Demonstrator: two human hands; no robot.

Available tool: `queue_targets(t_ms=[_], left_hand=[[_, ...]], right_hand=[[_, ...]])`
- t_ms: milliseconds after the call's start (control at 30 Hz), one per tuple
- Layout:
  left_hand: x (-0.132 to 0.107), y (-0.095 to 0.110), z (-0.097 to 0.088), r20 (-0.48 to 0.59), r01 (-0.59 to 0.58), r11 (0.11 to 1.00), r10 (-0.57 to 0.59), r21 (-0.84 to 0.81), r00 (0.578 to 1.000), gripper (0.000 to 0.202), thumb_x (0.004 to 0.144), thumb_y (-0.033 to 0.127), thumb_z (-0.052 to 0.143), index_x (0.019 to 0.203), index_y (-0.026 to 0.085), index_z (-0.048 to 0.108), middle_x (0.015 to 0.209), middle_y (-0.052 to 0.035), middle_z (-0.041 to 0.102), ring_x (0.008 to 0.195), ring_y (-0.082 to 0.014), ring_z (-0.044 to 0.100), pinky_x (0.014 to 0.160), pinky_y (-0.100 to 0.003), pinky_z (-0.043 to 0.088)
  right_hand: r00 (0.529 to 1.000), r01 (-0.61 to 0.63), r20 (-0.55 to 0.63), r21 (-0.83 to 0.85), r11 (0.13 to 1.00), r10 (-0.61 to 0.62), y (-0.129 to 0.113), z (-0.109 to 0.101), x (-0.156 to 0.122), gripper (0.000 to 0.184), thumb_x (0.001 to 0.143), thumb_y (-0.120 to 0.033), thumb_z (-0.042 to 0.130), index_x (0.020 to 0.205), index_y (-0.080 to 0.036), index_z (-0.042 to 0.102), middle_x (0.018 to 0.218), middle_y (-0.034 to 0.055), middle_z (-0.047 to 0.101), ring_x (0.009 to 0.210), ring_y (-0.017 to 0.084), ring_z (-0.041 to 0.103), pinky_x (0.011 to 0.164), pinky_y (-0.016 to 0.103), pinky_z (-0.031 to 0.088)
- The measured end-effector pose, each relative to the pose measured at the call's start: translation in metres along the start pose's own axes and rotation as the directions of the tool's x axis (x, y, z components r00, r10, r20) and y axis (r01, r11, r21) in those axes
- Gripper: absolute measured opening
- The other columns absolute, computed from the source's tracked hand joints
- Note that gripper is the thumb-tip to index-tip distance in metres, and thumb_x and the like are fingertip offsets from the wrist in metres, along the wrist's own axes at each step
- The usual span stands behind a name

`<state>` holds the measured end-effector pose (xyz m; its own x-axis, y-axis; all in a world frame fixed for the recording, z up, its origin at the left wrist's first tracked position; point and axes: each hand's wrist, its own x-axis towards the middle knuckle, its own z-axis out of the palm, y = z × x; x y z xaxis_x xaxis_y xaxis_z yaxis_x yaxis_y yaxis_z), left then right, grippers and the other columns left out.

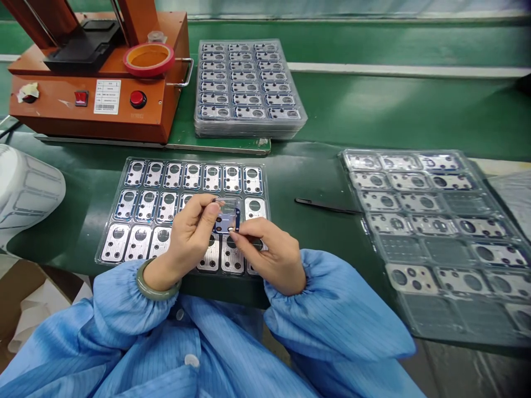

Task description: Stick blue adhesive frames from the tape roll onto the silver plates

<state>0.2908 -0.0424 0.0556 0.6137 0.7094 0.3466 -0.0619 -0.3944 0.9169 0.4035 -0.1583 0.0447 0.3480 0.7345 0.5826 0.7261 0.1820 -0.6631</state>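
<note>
Small metal plate (227, 224) w/ blue edge film, held up just above centre tray, btwn both hands. Clear piece (227, 207) sits over its upper part; can't tell if film or cover. L hand (189, 235) closed in pinch, fingertips on clear piece's top edge; R hand (271, 257) also pinching, thumb + index at plate's lower corner. Jade bangle (156, 283) on L wrist. Below: clear plastic tray (108, 221) of similar perforated plates in rows, hands covering middle ones. Black tweezers (327, 206) lie on green bench mat (315, 171), tips just beside second tray (344, 157), which has some pockets w/o plates. Stack of trays (305, 117) beyond, nr orange bench machine (91, 105) w/ red button (138, 99). Risks: if pinch slips on slick film, plate could drop onto tray + scratch plates below. Uneven pull btwn fingers could bend thin plate or crease film. Bare fingertips on exposed metal could leave smudges. Blue sleeve cuff (282, 298) sits close to tray edge; a bump could shift tray, jolt plates out of pockets. Tweezers could get knocked into second tray too.
</note>
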Motion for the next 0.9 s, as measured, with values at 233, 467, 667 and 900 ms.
queue_targets(t_ms=[233, 467, 667, 900], left_hand=[[0.0004, 0.0025, -0.0007, -0.008, -0.072, 0.996, 0.072, 0.045, 0.997, 0.015, 0.095, 0.028, 0.048, 0.094, 0.021, 0.061, 0.083, -0.0007, 0.067, 0.073, -0.0107, 0.061, 0.066, -0.023, 0.049], [0.0014, 0.001, -0.0018, -0.034, -0.09, 0.987, 0.095, 0.131, 0.995, 0.023, 0.095, 0.03, 0.044, 0.082, 0.02, 0.06, 0.072, 0.0009, 0.062, 0.063, -0.0105, 0.057, 0.06, -0.023, 0.046], [0.0023, 0.0035, -0.0018, -0.034, -0.088, 0.983, 0.095, 0.16, 0.995, 0.022, 0.095, 0.029, 0.045, 0.08, 0.021, 0.059, 0.068, 0.0018, 0.058, 0.06, -0.0101, 0.053, 0.057, -0.022, 0.044], [0.0016, 0.0034, -0.0007, -0.046, -0.037, 0.987, 0.045, 0.158, 0.998, 0.023, 0.095, 0.031, 0.045, 0.08, 0.021, 0.059, 0.069, 0.0007, 0.058, 0.062, -0.0114, 0.052, 0.057, -0.024, 0.044]], right_hand=[[1.0, -0.01, -0.004, 0.01, 1.0, 0.01, 0.0008, -0.0002, 0.0001, 0.012, 0.083, -0.011, 0.064, 0.086, -0.021, 0.059, 0.079, 0.0009, 0.069, 0.065, 0.011, 0.063, 0.057, 0.023, 0.052], [0.999, -0.004, 0.041, 0.039, 0.999, 0.003, -0.0023, -0.0019, 0.0029, 0.005, 0.085, -0.016, 0.061, 0.083, -0.021, 0.06, 0.075, 0.0013, 0.067, 0.062, 0.012, 0.061, 0.055, 0.024, 0.05], [0.997, 0.075, 0.023, 0.016, 0.997, -0.075, -0.0027, -0.0068, 0.0032, 0.01, 0.091, -0.02, 0.05, 0.09, -0.02, 0.06, 0.082, 0.0065, 0.069, 0.073, 0.016, 0.066, 0.065, 0.028, 0.055], [0.99, 0.133, -0.045, -0.015, 0.991, -0.133, 0.0021, -0.0048, -0.0022, 0.019, 0.092, -0.022, 0.044, 0.103, -0.021, 0.061, 0.093, 0.0093, 0.071, 0.082, 0.02, 0.068, 0.069, 0.034, 0.056]])
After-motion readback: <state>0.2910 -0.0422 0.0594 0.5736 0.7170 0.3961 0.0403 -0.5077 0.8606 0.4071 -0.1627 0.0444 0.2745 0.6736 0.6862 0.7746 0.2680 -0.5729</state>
